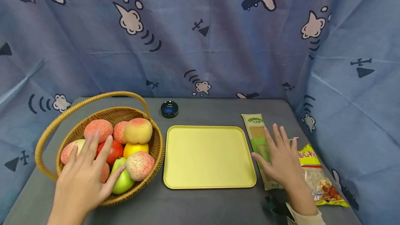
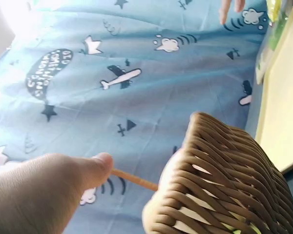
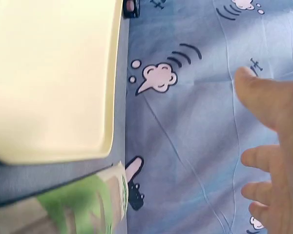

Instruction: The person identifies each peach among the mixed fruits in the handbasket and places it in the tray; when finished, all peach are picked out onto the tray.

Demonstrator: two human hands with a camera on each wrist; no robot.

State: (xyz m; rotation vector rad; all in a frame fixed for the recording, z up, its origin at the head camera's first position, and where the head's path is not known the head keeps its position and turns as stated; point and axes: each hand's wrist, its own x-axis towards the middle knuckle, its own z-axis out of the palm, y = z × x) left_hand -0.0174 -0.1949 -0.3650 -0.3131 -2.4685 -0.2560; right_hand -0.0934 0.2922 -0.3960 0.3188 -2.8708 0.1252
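In the head view my left hand (image 1: pixel 82 180) hovers with spread fingers over the near left part of a wicker basket (image 1: pixel 160 148). The basket holds several peaches (image 1: pixel 138 131), a red fruit (image 1: pixel 114 152), a yellow fruit (image 1: pixel 135 148) and a green pear (image 1: pixel 122 180). On the right, my right hand (image 1: pixel 282 160) is spread above a long green-and-beige packet (image 1: pixel 254 127) and beside a yellow-topped clear bag (image 1: pixel 322 180). Both hands look to hold nothing. The left wrist view shows the basket's woven side (image 2: pixel 224 180) next to my left thumb (image 2: pixel 100 165).
A pale yellow tray (image 1: pixel 209 157) lies mid-table between the basket and the packet. Behind it stands a small dark round tin (image 1: pixel 169 109). Blue patterned curtains (image 1: pixel 200 44) hang at the back and sides. A dark green object (image 1: pixel 276 206) sits by the right wrist, partly hidden.
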